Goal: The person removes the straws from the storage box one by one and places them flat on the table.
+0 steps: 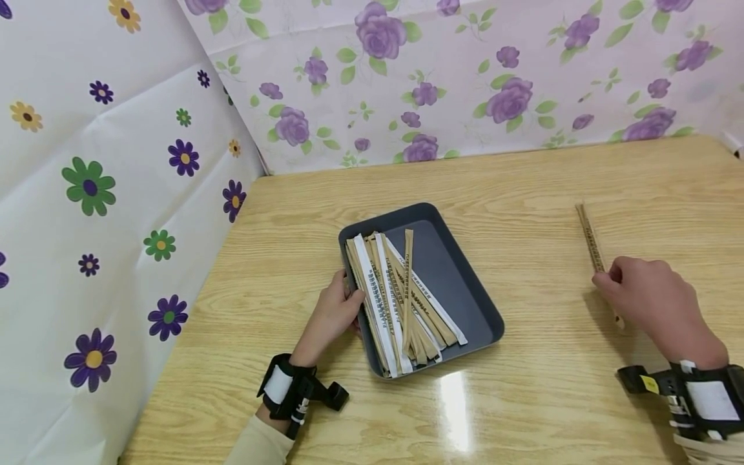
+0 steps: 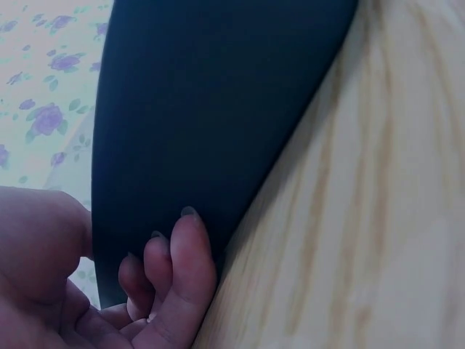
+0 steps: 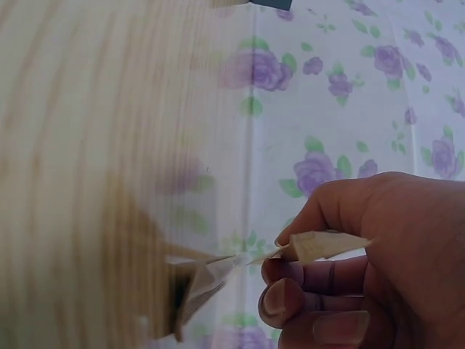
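Note:
A dark grey tray (image 1: 447,271) sits on the table, with several slim paper-wrapped straws (image 1: 401,303) in brown and white sleeves piled toward its left side. My left hand (image 1: 334,307) grips the tray's left wall, thumb at the rim; in the left wrist view its curled fingers (image 2: 190,254) lie against the tray's outer side. Off to the right, my right hand (image 1: 653,303) pinches a brown paper-wrapped straw (image 1: 591,239) above the table, its far end pointing away from me. In the right wrist view, brown paper (image 3: 320,246) shows between thumb and fingers.
A wood-grain table (image 1: 540,387) carries everything. Behind it stands a sheet with purple roses (image 1: 380,32), and a white sheet with daisies (image 1: 90,187) hangs along the left. Strap-on camera mounts (image 1: 290,387) ride on both wrists.

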`<state>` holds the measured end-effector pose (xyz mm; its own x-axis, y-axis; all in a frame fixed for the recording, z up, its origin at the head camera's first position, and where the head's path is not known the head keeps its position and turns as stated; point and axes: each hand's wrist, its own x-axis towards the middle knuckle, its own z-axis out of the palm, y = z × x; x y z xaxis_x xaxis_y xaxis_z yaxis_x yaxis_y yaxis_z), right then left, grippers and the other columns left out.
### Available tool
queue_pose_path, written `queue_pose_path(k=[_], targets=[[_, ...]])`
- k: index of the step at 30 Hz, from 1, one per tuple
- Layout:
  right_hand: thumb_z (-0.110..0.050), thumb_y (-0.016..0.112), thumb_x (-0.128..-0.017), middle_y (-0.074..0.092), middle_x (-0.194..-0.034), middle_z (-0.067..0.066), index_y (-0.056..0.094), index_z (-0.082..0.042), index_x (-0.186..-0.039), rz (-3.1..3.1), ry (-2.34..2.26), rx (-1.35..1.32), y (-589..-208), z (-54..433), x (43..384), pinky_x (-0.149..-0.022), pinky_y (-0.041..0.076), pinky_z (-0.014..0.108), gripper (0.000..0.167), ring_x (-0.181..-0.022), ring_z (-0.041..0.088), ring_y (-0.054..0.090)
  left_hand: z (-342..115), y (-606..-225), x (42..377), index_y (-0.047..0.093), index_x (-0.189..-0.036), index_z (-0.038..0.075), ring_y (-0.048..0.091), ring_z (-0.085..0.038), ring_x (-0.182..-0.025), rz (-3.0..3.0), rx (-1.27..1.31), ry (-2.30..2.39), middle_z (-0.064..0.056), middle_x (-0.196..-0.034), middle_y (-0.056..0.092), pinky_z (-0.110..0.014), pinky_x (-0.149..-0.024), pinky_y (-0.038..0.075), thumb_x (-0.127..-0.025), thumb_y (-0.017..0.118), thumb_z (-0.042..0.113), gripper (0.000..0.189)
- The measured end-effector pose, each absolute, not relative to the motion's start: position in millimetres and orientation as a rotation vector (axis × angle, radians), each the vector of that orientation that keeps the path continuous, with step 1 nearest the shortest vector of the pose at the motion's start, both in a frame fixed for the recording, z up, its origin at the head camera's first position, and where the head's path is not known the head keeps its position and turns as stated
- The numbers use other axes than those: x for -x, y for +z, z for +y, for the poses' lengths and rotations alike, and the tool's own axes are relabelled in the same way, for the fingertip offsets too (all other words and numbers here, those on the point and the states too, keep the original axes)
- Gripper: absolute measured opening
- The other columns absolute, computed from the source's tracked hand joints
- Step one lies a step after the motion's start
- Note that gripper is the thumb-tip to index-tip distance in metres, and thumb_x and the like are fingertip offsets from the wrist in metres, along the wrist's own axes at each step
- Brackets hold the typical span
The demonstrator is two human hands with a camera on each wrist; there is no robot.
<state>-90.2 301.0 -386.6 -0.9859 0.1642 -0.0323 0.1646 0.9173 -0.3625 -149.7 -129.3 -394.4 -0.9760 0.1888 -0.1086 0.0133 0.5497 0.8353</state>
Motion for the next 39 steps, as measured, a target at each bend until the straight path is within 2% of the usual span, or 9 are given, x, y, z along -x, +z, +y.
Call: queue_pose_path(k=[15,18,21,24,28,31,33,35,39], targets=[[-0.029,0.048,-0.096,0.047,-0.058,0.005,0.053,-0.005,-0.075,2.995,-0.552,-0.270,-388.2,303.8,93.9,-0.041,0.031,0.031,0.032,-0.051,0.022,0.042,-136.4,-393.5,147.7,0.028,-0.145,-0.006,0.056,-0.017,-0.044,2.613,-0.170,1.398,-0.007,-0.059,0.057,-0.030,-0.045,0.047,-0.095,0.047,0.010,0.055],[-0.027,0.048,-0.094,0.047,-0.060,0.007,0.053,-0.002,-0.080,2.984,-0.541,-0.294,-387.9,303.0,93.9,-0.041,0.032,0.032,0.029,-0.052,0.023,0.043,-136.8,-393.7,148.2,0.029,-0.145,-0.005,0.056,-0.017,-0.045,2.616,-0.154,1.395,-0.007,-0.060,0.057,-0.029,-0.046,0.047,-0.095,0.048,0.011,0.056],[-0.028,0.047,-0.094,0.047,-0.061,0.009,0.052,0.002,-0.089,2.999,-0.529,-0.309,-385.9,301.6,93.5,-0.041,0.033,0.034,0.031,-0.053,0.024,0.043,-135.3,-393.1,149.6,0.028,-0.146,-0.004,0.057,-0.018,-0.045,2.595,-0.131,1.409,-0.010,-0.067,0.061,-0.031,-0.045,0.050,-0.093,0.050,0.011,0.058],[-0.030,0.046,-0.095,0.046,-0.059,0.009,0.050,0.003,-0.096,3.045,-0.529,-0.301,-382.9,298.9,92.4,-0.039,0.033,0.034,0.033,-0.051,0.024,0.043,-132.0,-391.8,151.7,0.022,-0.148,-0.001,0.058,-0.020,-0.046,2.535,-0.089,1.436,-0.017,-0.086,0.066,-0.034,-0.045,0.052,-0.091,0.054,0.010,0.066],[-0.030,0.044,-0.096,0.045,-0.057,0.007,0.050,0.003,-0.100,3.103,-0.552,-0.286,-379.9,294.2,91.3,-0.037,0.032,0.034,0.033,-0.048,0.023,0.042,-126.8,-389.4,154.9,0.013,-0.149,0.004,0.061,-0.023,-0.051,2.507,-0.027,1.424,-0.024,-0.108,0.062,-0.036,-0.045,0.054,-0.085,0.063,0.006,0.081],[-0.028,0.044,-0.096,0.048,-0.057,0.007,0.050,0.003,-0.102,3.123,-0.575,-0.290,-379.3,291.3,90.4,-0.037,0.032,0.034,0.032,-0.047,0.022,0.043,-122.1,-387.0,157.9,0.012,-0.146,0.004,0.061,-0.024,-0.052,2.593,-0.044,1.340,-0.027,-0.101,0.062,-0.034,-0.046,0.053,-0.079,0.070,0.002,0.089],[-0.026,0.045,-0.096,0.049,-0.057,0.006,0.050,0.004,-0.102,3.132,-0.588,-0.291,-379.7,289.8,90.0,-0.036,0.032,0.033,0.031,-0.046,0.022,0.043,-118.4,-385.6,159.5,0.014,-0.142,0.004,0.059,-0.024,-0.054,2.675,-0.086,1.272,-0.024,-0.091,0.061,-0.032,-0.048,0.051,-0.075,0.074,0.000,0.090],[-0.024,0.047,-0.096,0.048,-0.056,0.006,0.051,0.004,-0.102,3.144,-0.599,-0.281,-380.6,287.6,90.1,-0.036,0.032,0.033,0.029,-0.045,0.021,0.043,-114.7,-383.1,159.5,0.018,-0.137,0.004,0.057,-0.024,-0.057,2.747,-0.118,1.199,-0.022,-0.088,0.058,-0.031,-0.051,0.048,-0.075,0.077,0.001,0.087],[-0.021,0.048,-0.095,0.047,-0.056,0.005,0.052,0.005,-0.101,3.192,-0.608,-0.207,-381.6,280.5,91.4,-0.035,0.030,0.032,0.027,-0.044,0.020,0.041,-110.8,-378.9,156.0,0.034,-0.128,0.008,0.053,-0.024,-0.063,2.774,-0.143,1.073,-0.020,-0.104,0.049,-0.030,-0.051,0.046,-0.077,0.081,0.013,0.069]])
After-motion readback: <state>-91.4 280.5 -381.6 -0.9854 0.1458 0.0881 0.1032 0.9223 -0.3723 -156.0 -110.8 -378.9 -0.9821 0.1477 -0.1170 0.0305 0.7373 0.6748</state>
